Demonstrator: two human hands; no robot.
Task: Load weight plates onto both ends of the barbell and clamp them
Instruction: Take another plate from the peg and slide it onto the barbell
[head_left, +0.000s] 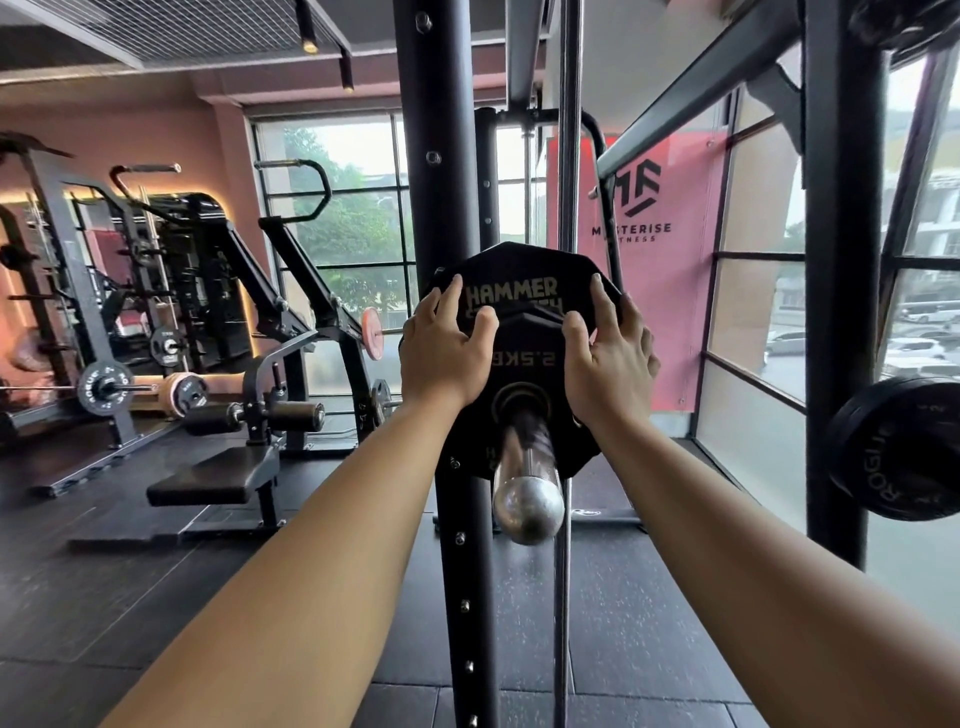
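barbell sleeve carries two plates: "hammer" plate, "2.5kg" plate. my left hand, right hand press flat on them.

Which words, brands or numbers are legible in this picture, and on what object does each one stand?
"HAMMER": larger plate on the bar.
"2.5KG", upside down: small plate in front of it.
"ROGUE": right-hand plate.
"M...STERISE" and "...TNESS", partly covered: pink banner.
Far plates at left: too blurred to read.
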